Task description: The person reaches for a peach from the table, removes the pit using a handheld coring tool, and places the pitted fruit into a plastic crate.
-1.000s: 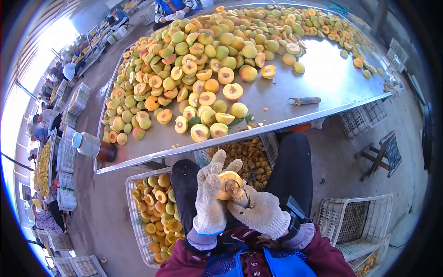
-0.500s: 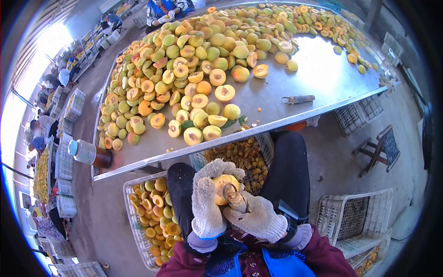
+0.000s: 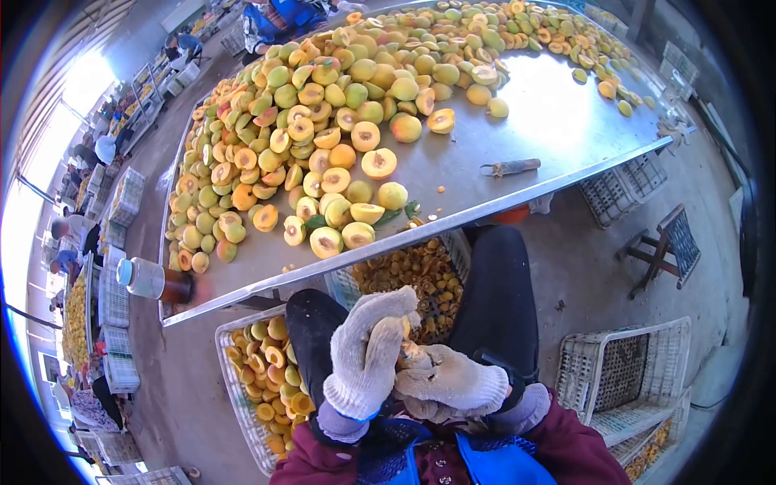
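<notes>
Both hands wear pale knitted gloves and meet above my lap. My left hand [image 3: 368, 347] is curled round a peach half [image 3: 404, 325], mostly hidden behind its fingers. A pitting tool [image 3: 414, 356] with a tan handle is gripped in my right hand [image 3: 457, 378], its tip hidden at the fruit. Below the hands, between my knees, stands a crate of pits and scraps [image 3: 420, 283]. Beside my left leg is a crate of hollowed peach halves [image 3: 271, 380]. A large heap of halved peaches [image 3: 323, 121] covers much of the metal table [image 3: 453, 174].
A second tool [image 3: 511, 167] lies near the table edge. A jar of brown liquid [image 3: 155, 280] is at the left corner. On the right are a folding stool [image 3: 667, 249] and white crates [image 3: 622, 380]. Another person [image 3: 283, 18] sits across the table; more people are at the left.
My left hand has rolled the peach half so its cut face no longer shows, and its fingers now cover most of it. The table has shifted slightly leftward in view.
</notes>
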Demonstrator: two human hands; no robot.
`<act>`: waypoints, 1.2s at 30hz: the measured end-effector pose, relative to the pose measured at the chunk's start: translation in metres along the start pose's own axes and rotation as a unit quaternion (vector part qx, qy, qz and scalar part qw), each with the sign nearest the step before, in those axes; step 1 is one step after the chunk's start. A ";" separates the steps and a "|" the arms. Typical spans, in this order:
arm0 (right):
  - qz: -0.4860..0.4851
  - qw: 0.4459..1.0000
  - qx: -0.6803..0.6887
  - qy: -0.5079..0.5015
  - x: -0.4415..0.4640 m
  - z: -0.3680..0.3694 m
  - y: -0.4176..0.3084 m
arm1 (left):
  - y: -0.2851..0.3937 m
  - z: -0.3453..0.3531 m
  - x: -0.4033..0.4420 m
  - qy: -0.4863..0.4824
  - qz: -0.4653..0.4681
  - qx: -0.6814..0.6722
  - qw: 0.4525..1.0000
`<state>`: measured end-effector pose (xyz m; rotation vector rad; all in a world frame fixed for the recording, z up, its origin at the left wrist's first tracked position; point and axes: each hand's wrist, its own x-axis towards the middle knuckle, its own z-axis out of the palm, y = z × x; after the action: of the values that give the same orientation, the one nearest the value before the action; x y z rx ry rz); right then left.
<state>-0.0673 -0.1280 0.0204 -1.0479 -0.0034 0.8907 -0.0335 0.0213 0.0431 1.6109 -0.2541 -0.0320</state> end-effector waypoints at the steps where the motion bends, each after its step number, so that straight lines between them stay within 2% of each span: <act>1: 0.060 0.995 0.067 -0.053 -0.002 -0.002 -0.003 | 0.006 -0.003 0.003 -0.040 -0.038 0.062 0.997; 2: 0.060 0.994 0.067 -0.053 -0.002 -0.004 -0.002 | 0.005 -0.005 0.003 -0.040 -0.039 0.062 0.997; 4: 0.128 0.933 0.291 -0.170 0.002 -0.014 0.003 | 0.001 -0.007 0.005 -0.063 0.032 0.099 0.993; 5: 0.127 0.933 0.292 -0.170 0.002 -0.016 0.009 | 0.001 -0.005 0.007 -0.054 0.041 0.081 0.994; 7: 0.040 0.978 0.173 -0.110 0.002 -0.017 0.022 | 0.010 -0.008 0.014 -0.089 0.072 0.124 0.986; 8: 0.041 0.978 0.172 -0.110 0.002 -0.017 0.021 | 0.012 -0.010 0.017 -0.120 0.105 0.166 0.973; 10: 0.009 0.977 0.174 -0.124 0.002 -0.016 0.021 | 0.010 -0.009 0.020 -0.119 0.137 0.212 0.960; 11: 0.009 0.977 0.175 -0.123 0.001 -0.015 0.016 | 0.009 -0.008 0.022 -0.116 0.171 0.257 0.944; 12: 0.052 0.977 0.174 -0.111 -0.001 -0.013 0.008 | 0.008 -0.007 0.023 -0.116 0.172 0.256 0.944; 13: 0.096 0.975 0.175 -0.098 -0.002 -0.011 0.004 | 0.007 -0.006 0.024 -0.115 0.143 0.291 0.939; 14: 0.096 0.975 0.175 -0.097 -0.003 -0.014 0.005 | 0.006 -0.005 0.025 -0.113 0.116 0.327 0.931; 15: 0.091 0.966 0.192 -0.148 -0.004 -0.020 0.007 | 0.007 -0.006 0.025 -0.115 0.149 0.337 0.923; 16: 0.088 0.953 0.210 -0.199 -0.002 -0.024 0.009 | 0.007 -0.005 0.025 -0.115 0.147 0.336 0.923; 17: 0.090 0.952 0.212 -0.200 0.000 -0.024 0.014 | 0.007 -0.004 0.026 -0.108 0.214 0.342 0.909; 18: 0.052 0.958 0.221 -0.176 0.003 -0.024 0.021 | 0.007 -0.003 0.028 -0.101 0.282 0.346 0.889; 19: 0.014 0.961 0.229 -0.152 0.004 -0.024 0.025 | 0.012 -0.003 0.029 -0.125 0.235 0.343 0.901; 20: 0.016 0.961 0.229 -0.151 0.004 -0.024 0.027 | 0.006 -0.005 0.029 -0.124 0.233 0.342 0.902; 22: 0.010 0.955 0.261 -0.141 0.006 -0.025 0.028 | -0.012 -0.010 0.035 -0.135 0.257 0.254 0.923; 23: 0.012 0.955 0.262 -0.139 0.006 -0.024 0.027 | -0.017 -0.010 0.035 -0.124 0.301 0.203 0.924; 24: -0.010 0.950 0.259 -0.174 0.007 -0.023 0.023 | -0.018 -0.010 0.033 -0.123 0.299 0.202 0.924; 26: -0.033 0.943 0.258 -0.206 0.009 -0.023 0.023 | -0.020 -0.007 0.026 -0.123 0.190 0.082 0.971; 27: -0.022 0.947 0.252 -0.198 0.010 -0.024 0.024 | -0.011 -0.004 0.019 -0.126 -0.077 -0.078 0.986; 31: 0.023 0.945 0.246 -0.215 0.014 -0.029 0.029 | -0.017 -0.008 0.019 -0.133 -0.097 -0.058 0.985; 32: 0.023 0.944 0.246 -0.217 0.016 -0.031 0.033 | -0.025 -0.008 0.018 -0.126 -0.029 -0.071 0.989; 34: 0.041 0.897 0.313 -0.311 0.019 -0.035 0.039 | -0.028 -0.002 0.020 -0.110 0.108 -0.097 0.983; 35: 0.042 0.896 0.314 -0.310 0.016 -0.031 0.039 | -0.020 0.001 0.010 -0.086 -0.035 -0.172 0.981; 36: 0.055 0.903 0.353 -0.240 0.010 -0.024 0.036 | -0.024 0.004 0.012 -0.084 -0.036 -0.173 0.981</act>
<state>-0.0738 -0.1327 -0.0237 -0.1384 -0.0316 1.1197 -0.0190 0.0162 0.0208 1.2700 -0.3027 -0.2546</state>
